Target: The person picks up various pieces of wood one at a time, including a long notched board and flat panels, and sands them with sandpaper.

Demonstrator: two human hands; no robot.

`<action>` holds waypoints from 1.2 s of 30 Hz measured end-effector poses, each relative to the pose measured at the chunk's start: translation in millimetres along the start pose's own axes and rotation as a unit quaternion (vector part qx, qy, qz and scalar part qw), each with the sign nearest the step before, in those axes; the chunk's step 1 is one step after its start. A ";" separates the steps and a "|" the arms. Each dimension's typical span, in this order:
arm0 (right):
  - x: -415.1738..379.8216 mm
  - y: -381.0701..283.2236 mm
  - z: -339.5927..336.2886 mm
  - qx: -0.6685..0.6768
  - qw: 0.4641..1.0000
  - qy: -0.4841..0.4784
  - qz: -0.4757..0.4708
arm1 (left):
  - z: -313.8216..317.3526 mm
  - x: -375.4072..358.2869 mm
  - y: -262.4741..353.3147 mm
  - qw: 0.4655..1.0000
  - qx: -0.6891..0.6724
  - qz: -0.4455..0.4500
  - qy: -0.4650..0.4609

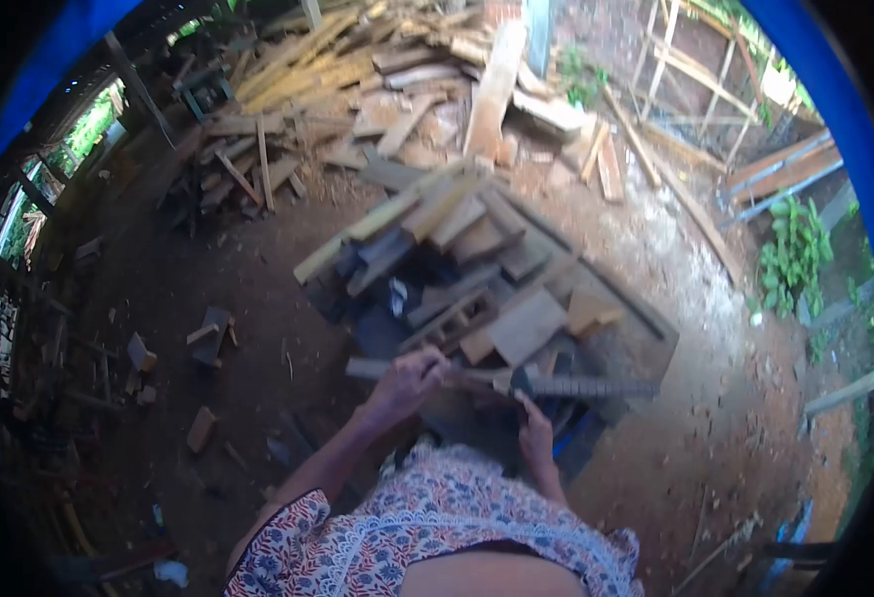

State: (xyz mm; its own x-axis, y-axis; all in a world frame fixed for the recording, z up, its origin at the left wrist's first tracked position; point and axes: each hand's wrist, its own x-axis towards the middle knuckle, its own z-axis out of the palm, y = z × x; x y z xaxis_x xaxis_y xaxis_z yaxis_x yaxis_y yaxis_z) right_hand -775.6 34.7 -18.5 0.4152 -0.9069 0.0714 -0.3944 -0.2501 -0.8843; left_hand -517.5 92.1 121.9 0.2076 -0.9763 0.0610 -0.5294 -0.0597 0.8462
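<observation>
My left hand is closed at the near edge of a low workbench, its fingers pressed together at the end of a thin wooden piece. To its right, my right hand points up toward a dark block-like thing, beside a long dark ridged strip; its fingers look closed, but blur hides what they hold. Just beyond both hands lie a flat pale board and a wooden frame with openings.
Stacked wood pieces cover the bench's far side. Behind it rises a large scrap-wood pile with a leaning plank. Wood offcuts lie on the dirt floor at left. A green plant grows at right.
</observation>
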 end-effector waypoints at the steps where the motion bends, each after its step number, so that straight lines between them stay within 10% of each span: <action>1: 0.0 15.1 0.8 0.007 1.000 -0.007 -0.012 | 5.3 -2.3 -2.6 1.000 -0.004 -0.008 0.009; 23: 21.1 4.0 -16.9 0.062 0.995 -0.067 0.052 | 12.0 -16.3 3.8 0.996 0.069 -0.009 0.051; 28: 24.4 -44.0 -9.5 -0.031 0.984 -0.054 -0.166 | 15.9 -20.1 -1.6 0.995 0.085 -0.020 0.043; 36: 22.0 38.1 -23.9 -0.122 0.992 -0.020 0.028 | 5.1 -33.1 -8.8 0.998 0.058 -0.026 0.007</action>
State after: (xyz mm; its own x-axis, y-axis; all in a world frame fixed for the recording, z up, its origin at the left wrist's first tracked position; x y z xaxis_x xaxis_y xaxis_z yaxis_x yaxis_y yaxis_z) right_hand -801.2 -2.9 -39.6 0.4178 -0.9086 0.0023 -0.6021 -0.2787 -0.7482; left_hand -523.9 123.9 109.7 0.2474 -0.9685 0.0269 -0.6097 -0.1341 0.7812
